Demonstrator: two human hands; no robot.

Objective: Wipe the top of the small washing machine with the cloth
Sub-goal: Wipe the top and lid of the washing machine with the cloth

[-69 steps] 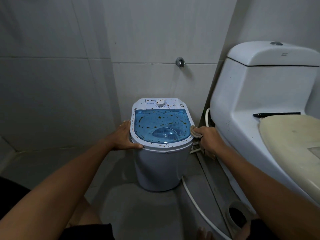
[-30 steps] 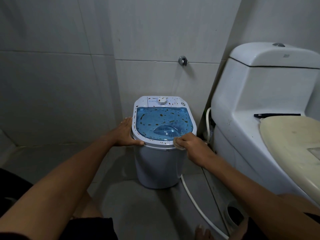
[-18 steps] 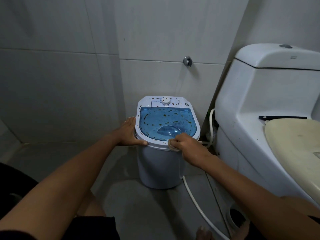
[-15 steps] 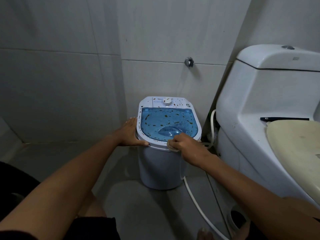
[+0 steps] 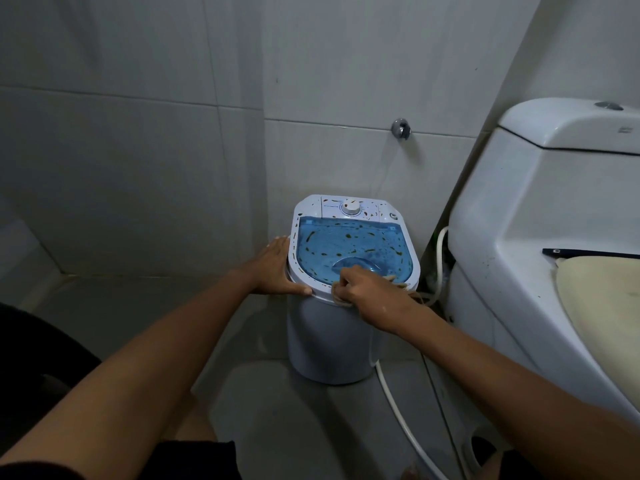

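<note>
**Cloth at the near rim, most of the lid yet to be wiped**

Nearest the camera, the right hand (image 5: pixel 369 292) lay on the front rim of the small white washing machine with a translucent blue lid (image 5: pixel 349 252), its fingers clenched over a bunched beige cloth (image 5: pixel 341 299), which was pressed against that rim and poked out on both sides of the fist. Just left of it, the left hand (image 5: pixel 275 268) was spread flat against the machine's left flank, fingers released and gripping nothing, thumb along the front edge, apparently bracing the tub. Farther across the machine's top, brown smears dotted the blue lid and the white control strip with its round white dial (image 5: pixel 352 207) at the back. To the machine's right stood a white ceramic toilet (image 5: pixel 519 216), a white hose (image 5: pixel 398 403) trailing from the machine's base over the floor.

The wiping seemed to be in its early stage: the front edge was being rubbed. The next move probably called for sweeping the cloth away across the lid toward the dial, pressing firmly.

Compared with half a second before, the right hand had crept slightly onto the lid; over two seconds earlier it was at the machine's right side.
</note>
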